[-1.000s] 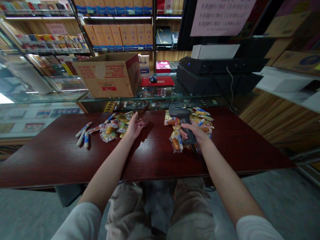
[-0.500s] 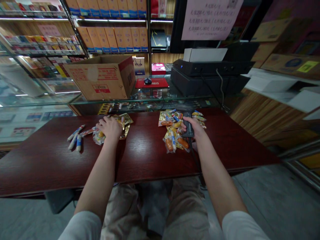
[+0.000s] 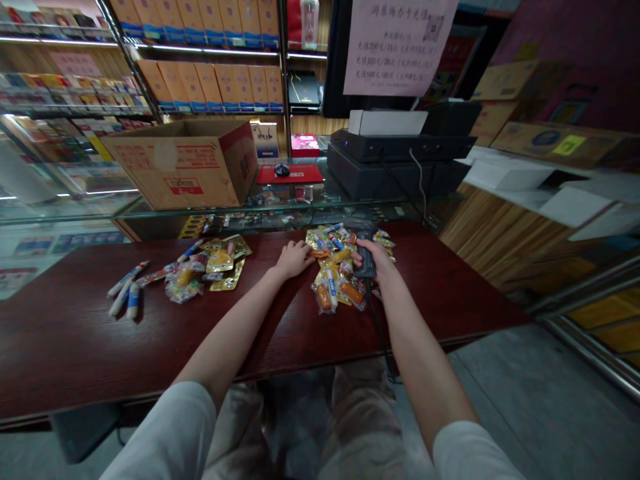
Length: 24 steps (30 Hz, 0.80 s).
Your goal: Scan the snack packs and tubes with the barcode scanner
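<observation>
My right hand (image 3: pixel 376 259) is wrapped round the handle of a black barcode scanner (image 3: pixel 365 261) whose cable runs down off the table. It rests on a right-hand pile of snack packets (image 3: pixel 336 280). My left hand (image 3: pixel 295 258) lies palm down at the left edge of that pile, fingertips touching a packet; I cannot see whether it grips one. A second heap of snack packets (image 3: pixel 215 263) lies further left on the dark red table (image 3: pixel 100 333).
Three blue-and-white tubes (image 3: pixel 127 293) lie at the table's left. Behind it runs a glass counter (image 3: pixel 150 207) carrying a cardboard box (image 3: pixel 185 163), a red mouse mat (image 3: pixel 290 173) and a black till and printer (image 3: pixel 395 157). Shelves of goods fill the back wall.
My left hand left the left heap, where it set a packet down, and moved right to the edge of the right pile. My right hand kept the scanner on that pile.
</observation>
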Each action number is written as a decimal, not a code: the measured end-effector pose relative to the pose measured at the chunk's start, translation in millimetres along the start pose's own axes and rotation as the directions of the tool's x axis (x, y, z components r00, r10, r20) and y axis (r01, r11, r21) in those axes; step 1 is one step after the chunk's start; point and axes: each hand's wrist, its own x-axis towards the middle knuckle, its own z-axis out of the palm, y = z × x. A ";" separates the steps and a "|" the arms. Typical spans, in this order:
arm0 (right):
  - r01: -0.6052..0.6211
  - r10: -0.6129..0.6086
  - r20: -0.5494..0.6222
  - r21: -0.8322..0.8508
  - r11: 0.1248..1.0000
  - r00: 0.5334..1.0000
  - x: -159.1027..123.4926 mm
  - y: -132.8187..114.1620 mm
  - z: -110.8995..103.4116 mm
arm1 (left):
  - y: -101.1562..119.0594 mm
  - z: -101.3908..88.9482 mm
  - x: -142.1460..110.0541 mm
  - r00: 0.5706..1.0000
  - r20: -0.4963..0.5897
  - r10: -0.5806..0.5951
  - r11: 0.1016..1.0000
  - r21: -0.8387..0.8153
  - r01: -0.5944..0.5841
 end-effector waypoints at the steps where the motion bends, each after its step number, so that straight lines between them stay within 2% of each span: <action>1: 0.000 0.000 0.001 -0.004 1.000 1.000 -0.9 -0.9 0.9 | -1.7 0.9 -1.6 1.000 -0.022 0.010 1.000 -0.005 -0.010; 3: -0.021 0.022 0.021 -0.031 0.999 1.000 -3.3 -2.4 3.8 | -6.0 -2.8 -6.8 0.999 -0.038 0.013 1.000 0.006 -0.013; 6: -0.056 0.063 0.099 -0.072 0.996 0.993 -9.1 -3.5 12.6 | -10.3 -15.6 -18.7 1.000 0.007 -0.018 0.999 -0.026 0.018; 8: -0.066 0.081 0.169 -0.093 0.994 0.982 -13.9 -3.3 20.8 | -10.7 -23.7 -29.0 1.000 0.009 -0.009 0.978 -0.210 0.011; 9: -0.071 0.091 0.199 -0.106 0.992 0.976 -16.3 -2.9 24.9 | -10.5 -26.7 -34.5 1.000 -0.009 0.000 0.938 -0.346 -0.003; 10: -0.079 0.105 0.224 -0.122 0.989 0.969 -18.5 -2.4 28.7 | -10.4 -28.8 -40.0 0.999 -0.033 0.000 0.872 -0.489 -0.016; 12: -0.095 0.133 0.264 -0.154 0.984 0.955 -21.8 -0.9 34.5 | -10.9 -31.2 -49.5 0.997 -0.066 -0.039 0.686 -0.728 -0.021; 14: -0.096 0.145 0.299 -0.174 0.980 0.943 -23.4 0.9 37.6 | -13.0 -32.8 -55.4 0.992 -0.048 -0.115 0.491 -0.871 0.014; 16: -0.082 0.137 0.325 -0.177 0.981 0.936 -23.8 2.5 38.6 | -16.5 -35.3 -57.2 0.983 0.002 -0.183 0.340 -0.938 0.066; 19: -0.078 0.136 0.335 -0.181 0.980 0.932 -23.5 4.2 38.4 | -22.4 -41.1 -55.4 0.967 0.067 -0.246 0.190 -0.975 0.116; 24: -0.080 0.142 0.328 -0.197 0.977 0.934 -22.9 7.0 39.7 | -27.3 -49.0 -53.2 0.947 0.148 -0.286 0.039 -0.985 0.166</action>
